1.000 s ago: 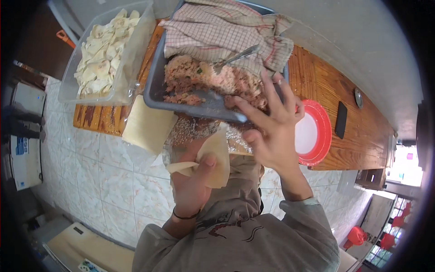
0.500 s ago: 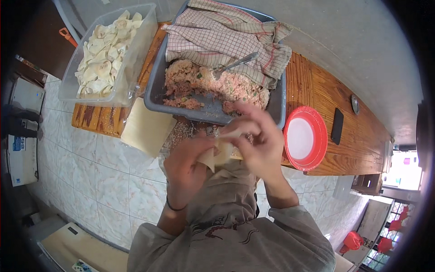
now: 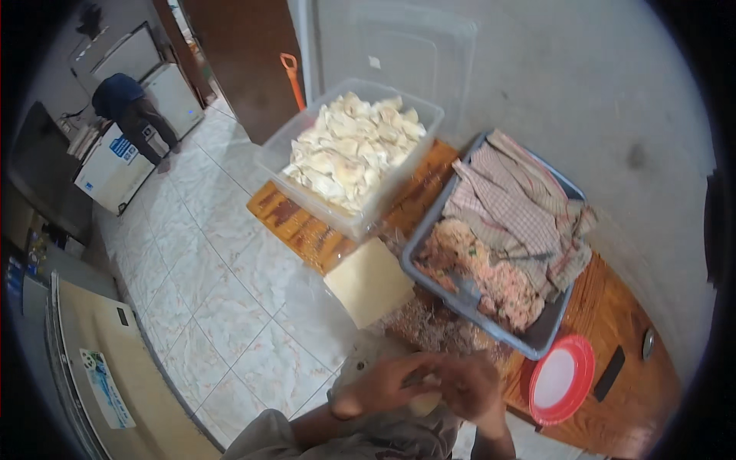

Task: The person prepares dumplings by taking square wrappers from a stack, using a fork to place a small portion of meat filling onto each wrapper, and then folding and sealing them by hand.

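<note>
In the head view, both hands are now sitting lower and closer to the body than half a second ago. The left hand (image 3: 381,386) and right hand (image 3: 469,387) are pressing together around a pale dough wrapper (image 3: 424,400), seemingly pinching it. A clear tub of folded dumplings (image 3: 354,153) is standing at the wooden table's (image 3: 613,307) left edge, with open tiled floor (image 3: 222,299) beyond. A grey tray of filling (image 3: 491,280) is lying beside a red plate (image 3: 562,379).
</note>
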Tool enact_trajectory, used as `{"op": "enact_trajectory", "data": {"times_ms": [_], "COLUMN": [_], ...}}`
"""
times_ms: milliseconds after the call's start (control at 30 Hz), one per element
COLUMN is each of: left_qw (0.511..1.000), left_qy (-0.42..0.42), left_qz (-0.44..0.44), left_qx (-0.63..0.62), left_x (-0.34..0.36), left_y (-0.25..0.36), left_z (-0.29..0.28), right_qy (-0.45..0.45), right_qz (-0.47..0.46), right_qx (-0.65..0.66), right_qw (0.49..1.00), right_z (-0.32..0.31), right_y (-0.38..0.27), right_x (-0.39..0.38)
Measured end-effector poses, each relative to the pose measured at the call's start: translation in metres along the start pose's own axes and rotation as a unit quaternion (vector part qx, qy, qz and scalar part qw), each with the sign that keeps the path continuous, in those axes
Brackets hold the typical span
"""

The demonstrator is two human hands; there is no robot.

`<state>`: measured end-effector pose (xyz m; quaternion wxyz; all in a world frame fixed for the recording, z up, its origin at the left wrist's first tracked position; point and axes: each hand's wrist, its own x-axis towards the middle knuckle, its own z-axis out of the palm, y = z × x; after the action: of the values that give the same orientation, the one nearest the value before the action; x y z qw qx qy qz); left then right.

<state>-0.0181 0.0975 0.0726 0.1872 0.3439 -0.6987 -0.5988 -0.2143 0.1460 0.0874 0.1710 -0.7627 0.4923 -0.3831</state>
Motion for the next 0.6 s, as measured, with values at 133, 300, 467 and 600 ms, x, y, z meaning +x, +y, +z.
{"op": "enact_trajectory", "data": {"times_ms": [133,300,467,600], "left_qw": [0.979,0.847,0.950,0.869], "left_qy": [-0.071,0.412,0.252,0.225], "left_qz": [0.072,0.201,0.092,0.096], "left_qx": [0.175,0.272,0.157,0.430], "left_x": [0.012,0.059,0.034,0.052], "left_y": [0.023,0.057,-0.038,-0.093], "left_z": [-0.084,-0.123,-0.104,-0.067], "right_qy": [0.026,0.049,0.008,0.002], "right_qz": [0.064,0.056,0.076,-0.003], "right_qx": [0.051,-0.024,-0.009,0.029], "right_qw": [0.996,0.997,0.997,1.000], "right_z": [-0.012,-0.027,-0.015,0.022], "right_y": [-0.010,-0.007,0.007,0.013], "right_x": [0.017,0.026,0.013,-0.001]}}
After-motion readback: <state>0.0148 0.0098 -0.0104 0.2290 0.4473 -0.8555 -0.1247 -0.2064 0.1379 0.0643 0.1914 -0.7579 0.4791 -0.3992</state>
